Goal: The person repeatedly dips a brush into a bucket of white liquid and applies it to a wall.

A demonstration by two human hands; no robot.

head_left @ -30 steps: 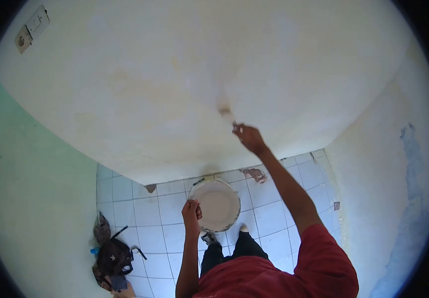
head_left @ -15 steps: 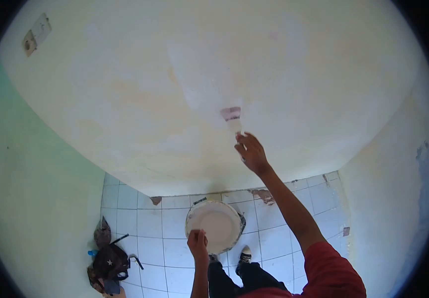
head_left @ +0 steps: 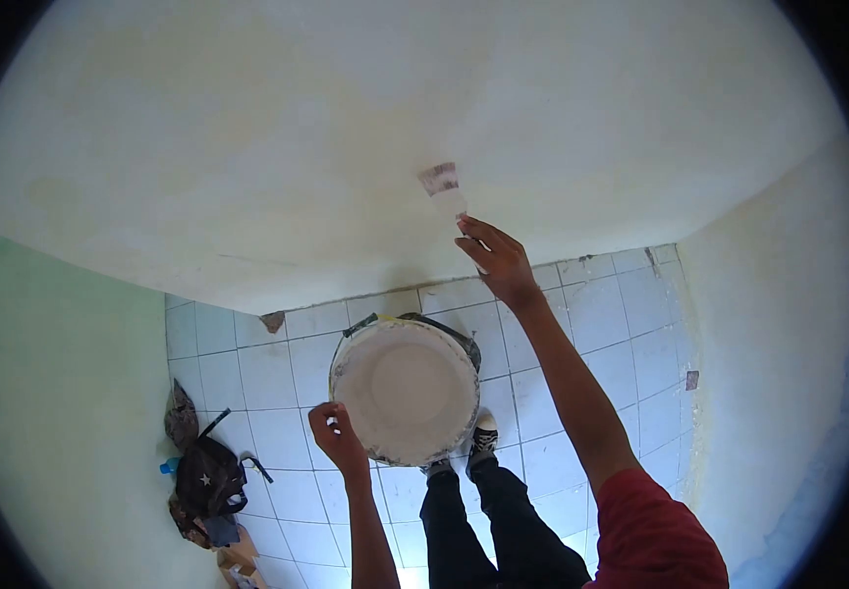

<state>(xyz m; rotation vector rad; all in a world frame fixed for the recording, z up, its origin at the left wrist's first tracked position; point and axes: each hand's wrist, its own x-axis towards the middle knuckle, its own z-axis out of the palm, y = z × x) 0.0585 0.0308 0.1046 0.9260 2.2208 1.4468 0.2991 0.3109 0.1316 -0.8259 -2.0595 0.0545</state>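
My right hand (head_left: 499,260) pinches a paintbrush (head_left: 447,199) by its handle, with the wide bristles turned up against the pale wall (head_left: 277,128). The bristles look brownish purple and the lower part of the brush is coated whitish. Low on the left, my left hand (head_left: 339,437) has its fingers curled, right at the left rim of a large round bucket (head_left: 471,432). I cannot tell what those fingers hold, if anything. Inside the bucket is a pale, off-white paint (head_left: 410,383). Its rim is smeared and stained.
White floor tiles (head_left: 321,319) run along the wall base. My shoe (head_left: 484,435) is close to the bucket. A dark backpack (head_left: 208,476) and a cardboard box (head_left: 238,560) lie by the green wall (head_left: 51,393) on the left. Another wall (head_left: 768,285) rises on the right.
The view has tilted down, so the bucket and floor sit higher and look larger. The brush has moved lower on the wall. My left hand has shifted to the bucket's left rim.
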